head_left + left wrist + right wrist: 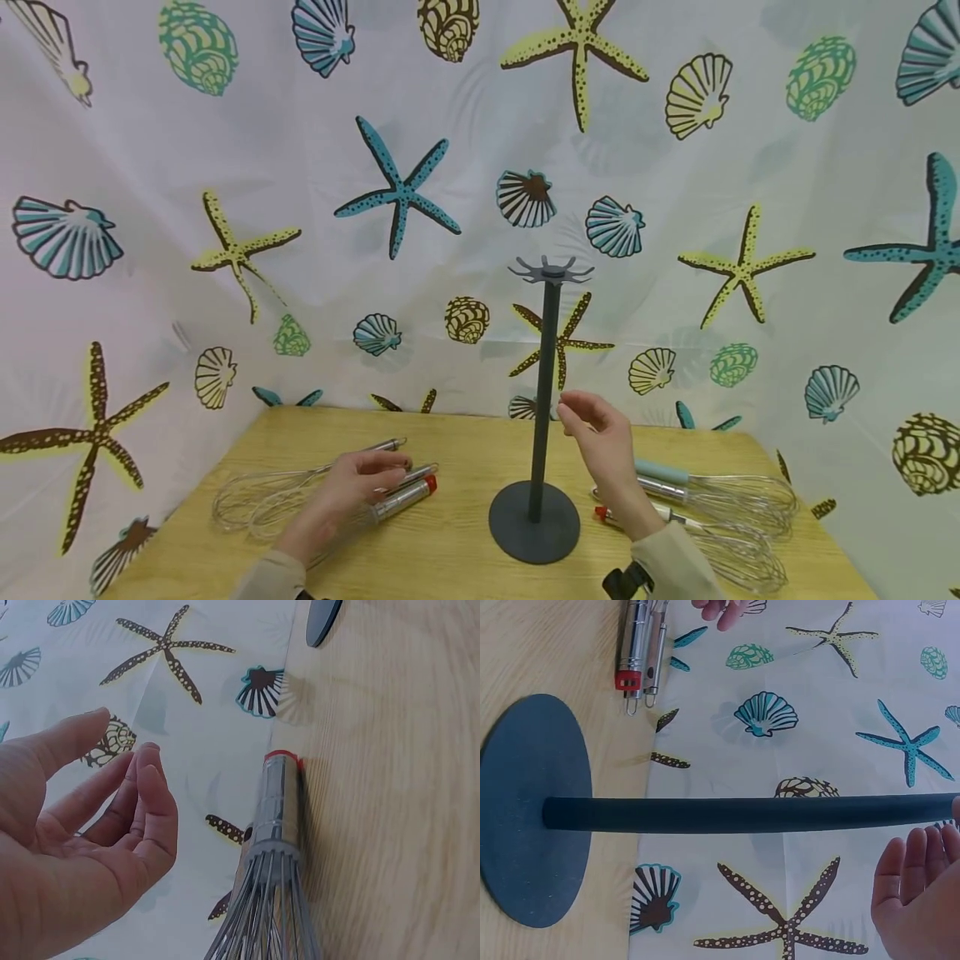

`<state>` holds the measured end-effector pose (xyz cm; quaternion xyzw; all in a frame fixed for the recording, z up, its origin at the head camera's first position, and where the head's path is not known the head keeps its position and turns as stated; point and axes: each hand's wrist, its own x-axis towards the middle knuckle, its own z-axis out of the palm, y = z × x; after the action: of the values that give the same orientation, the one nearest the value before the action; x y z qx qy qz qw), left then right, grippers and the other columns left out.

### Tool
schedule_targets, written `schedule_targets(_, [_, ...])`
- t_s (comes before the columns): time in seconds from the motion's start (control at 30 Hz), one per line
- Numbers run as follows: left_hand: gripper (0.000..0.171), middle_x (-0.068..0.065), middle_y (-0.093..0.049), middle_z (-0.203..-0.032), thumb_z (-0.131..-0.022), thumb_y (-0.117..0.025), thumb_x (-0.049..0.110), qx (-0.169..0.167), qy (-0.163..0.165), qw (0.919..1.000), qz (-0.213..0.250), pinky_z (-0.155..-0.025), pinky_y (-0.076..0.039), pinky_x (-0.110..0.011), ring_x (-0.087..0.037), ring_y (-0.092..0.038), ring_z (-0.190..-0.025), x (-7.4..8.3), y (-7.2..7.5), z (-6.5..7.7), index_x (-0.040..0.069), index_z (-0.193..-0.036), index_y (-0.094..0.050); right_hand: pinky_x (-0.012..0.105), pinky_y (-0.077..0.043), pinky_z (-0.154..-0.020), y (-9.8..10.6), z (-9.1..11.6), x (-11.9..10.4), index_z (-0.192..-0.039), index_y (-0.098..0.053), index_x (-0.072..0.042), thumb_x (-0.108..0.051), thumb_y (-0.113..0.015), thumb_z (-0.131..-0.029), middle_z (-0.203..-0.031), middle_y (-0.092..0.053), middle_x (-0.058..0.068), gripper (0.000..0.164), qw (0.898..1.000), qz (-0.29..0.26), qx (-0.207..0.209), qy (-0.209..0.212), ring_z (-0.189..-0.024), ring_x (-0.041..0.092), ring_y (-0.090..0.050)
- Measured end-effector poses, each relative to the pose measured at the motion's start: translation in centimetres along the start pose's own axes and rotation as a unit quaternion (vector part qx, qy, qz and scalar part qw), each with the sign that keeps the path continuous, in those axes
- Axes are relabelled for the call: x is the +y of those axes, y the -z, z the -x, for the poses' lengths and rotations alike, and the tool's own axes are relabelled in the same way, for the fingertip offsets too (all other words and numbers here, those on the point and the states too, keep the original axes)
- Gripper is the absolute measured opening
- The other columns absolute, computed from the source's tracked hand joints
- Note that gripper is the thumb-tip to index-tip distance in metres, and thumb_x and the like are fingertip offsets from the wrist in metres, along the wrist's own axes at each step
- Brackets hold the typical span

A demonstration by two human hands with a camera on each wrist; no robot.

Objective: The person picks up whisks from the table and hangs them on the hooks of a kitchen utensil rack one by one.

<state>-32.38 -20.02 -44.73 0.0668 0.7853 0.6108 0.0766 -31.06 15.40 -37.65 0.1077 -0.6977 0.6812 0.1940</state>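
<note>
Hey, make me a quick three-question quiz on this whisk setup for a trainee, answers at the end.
1. Which grip is nearer the utensil stand's pole: left or right?
2. True or false: a whisk hangs from the stand's prongs.
3. The stand's base is: A) square, B) round, C) three-legged.

Key: 1. The right grip. 2. False; the whisks lie on the wooden table. 3. B, round.

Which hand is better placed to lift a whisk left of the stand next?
Probably the left hand: empty, it hovers near those whisks, while the right hand is beside the stand.
</note>
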Motion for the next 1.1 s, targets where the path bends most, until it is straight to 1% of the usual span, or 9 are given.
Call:
schedule_targets(0.13, [0.046, -0.004, -0.068, -0.118, -0.094, -0.067, 0.031, -0.008, -0.007, 0.9999, -0.007, -0.083, -0.053, -0.041, -0.021, -0.064, -0.100, -0.2, 0.7, 0.0, 0.003, -0.131, -0.061, 0.028, -0.055, -0.077, -0.2, -0.6, -0.6, -0.112, -0.069, -0.002, -0.017, -0.071, -0.091, -0.106, -0.069, 0.006, 0.026, 1.000, -0.012, -0.002, 0.004, -0.091, 0.011, -0.063])
schedule_targets(0.3, [0.047, -0.004, -0.068, -0.116, -0.094, -0.067, 0.031, -0.019, 0.005, 0.9998, -0.002, -0.085, -0.053, -0.043, -0.023, -0.064, -0.099, -0.6, 1.5, -0.1, 0.001, -0.131, -0.060, 0.027, -0.055, -0.075, -0.3, -1.4, -1.6, -0.115, -0.067, 0.001, -0.014, -0.070, -0.092, -0.102, -0.068, -0.001, 0.028, 0.999, -0.029, -0.008, 0.010, -0.090, 0.012, -0.062])
schedule_targets(0.37, [0.047, -0.003, -0.068, -0.116, -0.094, -0.067, 0.032, -0.024, 0.012, 0.9997, -0.001, -0.087, -0.053, -0.044, -0.024, -0.065, -0.101, -0.7, 1.7, -0.2, 0.002, -0.130, -0.060, 0.027, -0.055, -0.075, -0.3, -1.7, -2.2, -0.116, -0.066, 0.002, -0.015, -0.069, -0.092, -0.101, -0.068, 0.000, 0.030, 0.999, -0.034, -0.010, 0.015, -0.089, 0.013, -0.062])
schedule_targets(0.5, [0.050, -0.009, -0.067, -0.119, -0.094, -0.067, 0.031, -0.036, 0.015, 0.9992, 0.003, -0.090, -0.053, -0.044, -0.026, -0.065, -0.105, -1.1, 2.2, -0.5, -0.001, -0.131, -0.059, 0.026, -0.055, -0.074, -0.4, -2.4, -3.4, -0.116, -0.066, 0.004, -0.015, -0.069, -0.092, -0.103, -0.068, 0.008, 0.031, 0.999, -0.037, -0.012, 0.031, -0.084, 0.012, -0.063])
schedule_targets(0.67, [0.052, -0.015, -0.065, -0.124, -0.094, -0.067, 0.030, -0.050, 0.017, 0.9985, 0.013, -0.092, -0.052, -0.044, -0.026, -0.065, -0.106, -1.4, 2.5, -0.7, -0.004, -0.133, -0.056, 0.027, -0.055, -0.074, -0.4, -3.2, -4.9, -0.117, -0.066, 0.005, -0.014, -0.068, -0.093, -0.096, -0.069, 0.000, 0.030, 0.998, -0.036, -0.012, 0.059, -0.079, 0.011, -0.063])
schedule_targets(0.73, [0.053, -0.016, -0.064, -0.124, -0.094, -0.067, 0.029, -0.052, 0.017, 0.9984, 0.015, -0.093, -0.052, -0.045, -0.026, -0.065, -0.106, -1.4, 2.5, -0.7, -0.004, -0.134, -0.055, 0.027, -0.055, -0.074, -0.4, -3.6, -5.3, -0.117, -0.065, 0.006, -0.015, -0.068, -0.094, -0.095, -0.069, -0.003, 0.031, 0.997, -0.038, -0.012, 0.067, -0.081, 0.011, -0.064])
schedule_targets(0.87, [0.054, -0.016, -0.064, -0.126, -0.095, -0.066, 0.027, -0.057, 0.023, 0.9980, 0.018, -0.094, -0.052, -0.044, -0.026, -0.065, -0.108, -1.8, 2.5, -0.8, -0.006, -0.135, -0.053, 0.026, -0.057, -0.074, -0.4, -4.2, -6.1, -0.117, -0.065, 0.006, -0.014, -0.068, -0.093, -0.098, -0.070, 0.004, 0.031, 0.996, -0.058, -0.008, 0.073, -0.085, 0.012, -0.065])
schedule_targets(0.93, [0.054, -0.015, -0.064, -0.127, -0.095, -0.066, 0.026, -0.060, 0.023, 0.9978, 0.019, -0.095, -0.052, -0.044, -0.026, -0.065, -0.109, -2.0, 2.6, -0.8, -0.006, -0.136, -0.052, 0.027, -0.057, -0.074, -0.3, -4.6, -6.7, -0.117, -0.065, 0.006, -0.014, -0.068, -0.093, -0.097, -0.071, 0.003, 0.031, 0.995, -0.070, -0.006, 0.075, -0.087, 0.013, -0.066])
schedule_targets(1.1, [0.057, -0.014, -0.063, -0.129, -0.094, -0.067, 0.028, -0.062, 0.015, 0.9977, 0.024, -0.097, -0.051, -0.045, -0.028, -0.065, -0.112, -2.5, 2.9, -1.1, -0.006, -0.137, -0.051, 0.027, -0.057, -0.079, 0.1, -5.7, -8.2, -0.119, -0.064, 0.006, -0.016, -0.066, -0.095, -0.096, -0.069, -0.007, 0.033, 0.992, -0.082, 0.011, 0.090, -0.088, 0.010, -0.064])
